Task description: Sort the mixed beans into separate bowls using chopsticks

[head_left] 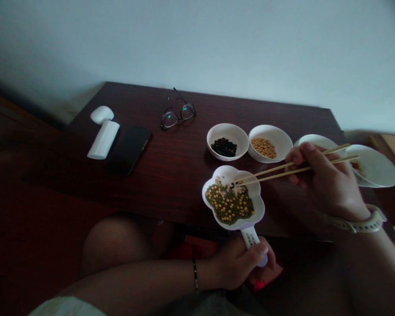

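Where the person sits at the near edge of the dark wooden table (171, 175), the items stand as follows.

Left hand (242, 263): closed around the handle (252, 239) of a white flower-shaped dish (255, 193), thumb laid along the handle's top. The dish sits at the table's near edge, handle pointing toward the person's lap. It holds mixed beans (230, 204), mostly green and yellow, with a few black ones near the far rim. A thin dark band circles this wrist.

Right hand (322, 180): fingers pinched on a pair of wooden chopsticks (283, 169), gripped toward their thick ends. The sticks run leftward and slightly down; their tips lie close together over the far side of the flower-shaped dish, at the black beans. Whether a bean is caught between the tips I cannot tell. A pale watch strap (362, 224) sits on this wrist.

Beyond the dish, side by side and nearly touching:
- a white bowl of black beans (227, 141);
- a white bowl of yellow beans (270, 142).

Further right, partly hidden behind the right hand:
- a white bowl (316, 140), contents not visible;
- a tilted white bowl (375, 166), with only a little of its contents showing at its left.

On the left part of the table, well apart from the bowls:
- folded-open spectacles (177, 115), near the back edge;
- a black phone (130, 149), lying flat;
- a white device (102, 131), just beside the phone.

A pale wall (217, 44) stands behind the table.
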The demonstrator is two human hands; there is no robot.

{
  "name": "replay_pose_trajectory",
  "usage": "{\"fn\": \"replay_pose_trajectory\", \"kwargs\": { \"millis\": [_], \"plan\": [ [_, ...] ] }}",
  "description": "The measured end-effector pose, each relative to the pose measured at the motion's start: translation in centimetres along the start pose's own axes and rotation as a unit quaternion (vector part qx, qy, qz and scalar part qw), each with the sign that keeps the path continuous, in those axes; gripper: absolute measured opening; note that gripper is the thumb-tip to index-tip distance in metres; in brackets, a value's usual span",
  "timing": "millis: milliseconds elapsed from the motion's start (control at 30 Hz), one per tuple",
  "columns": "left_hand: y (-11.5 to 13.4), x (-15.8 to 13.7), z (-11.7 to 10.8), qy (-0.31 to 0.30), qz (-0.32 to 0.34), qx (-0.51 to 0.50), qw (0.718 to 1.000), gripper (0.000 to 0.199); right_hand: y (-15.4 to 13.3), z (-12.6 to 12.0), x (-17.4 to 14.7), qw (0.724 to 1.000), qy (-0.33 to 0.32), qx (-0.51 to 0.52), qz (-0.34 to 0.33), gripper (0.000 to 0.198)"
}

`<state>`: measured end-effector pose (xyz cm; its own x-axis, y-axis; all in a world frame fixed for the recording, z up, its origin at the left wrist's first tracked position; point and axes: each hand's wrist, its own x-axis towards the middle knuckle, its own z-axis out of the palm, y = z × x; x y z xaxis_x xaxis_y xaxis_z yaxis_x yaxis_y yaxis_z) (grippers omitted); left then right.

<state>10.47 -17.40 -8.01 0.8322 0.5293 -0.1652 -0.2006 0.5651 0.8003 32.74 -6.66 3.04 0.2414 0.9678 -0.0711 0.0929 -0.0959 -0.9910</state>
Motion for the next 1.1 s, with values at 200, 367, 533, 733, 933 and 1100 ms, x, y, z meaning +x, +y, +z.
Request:
{"fn": "replay_pose_trajectory", "kwargs": {
  "millis": [200, 367, 533, 733, 933, 1100],
  "plan": [
    [0.48, -0.12, 0.10, 0.010, -0.008, 0.010, 1.000, 0.072, 0.30, -0.12, 0.13, 1.000, -0.003, -0.013, -0.006, 0.042],
    [0.28, -0.11, 0.16, 0.011, -0.011, 0.014, 1.000, 0.074, 0.46, -0.14, 0.15, 1.000, -0.013, -0.011, 0.002, 0.043],
    [0.29, -0.07, 0.13, 0.011, -0.005, 0.011, 1.000, 0.073, 0.52, -0.12, 0.16, 1.000, -0.011, -0.013, 0.000, 0.044],
    [0.46, -0.13, 0.01, 0.001, 0.006, 0.012, 1.000, 0.070, 0.61, -0.20, 0.21, 1.000, -0.015, -0.014, 0.002, 0.043],
    [0.57, -0.13, 0.18, 0.004, 0.009, 0.007, 1.000, 0.070, 0.38, 0.39, -0.03, 1.000, -0.021, -0.005, 0.014, 0.046],
    [0.52, -0.11, 0.20, 0.003, 0.010, 0.010, 1.000, 0.069, 0.45, 0.30, 0.10, 1.000, -0.021, 0.004, 0.006, 0.044]
  ]
}}
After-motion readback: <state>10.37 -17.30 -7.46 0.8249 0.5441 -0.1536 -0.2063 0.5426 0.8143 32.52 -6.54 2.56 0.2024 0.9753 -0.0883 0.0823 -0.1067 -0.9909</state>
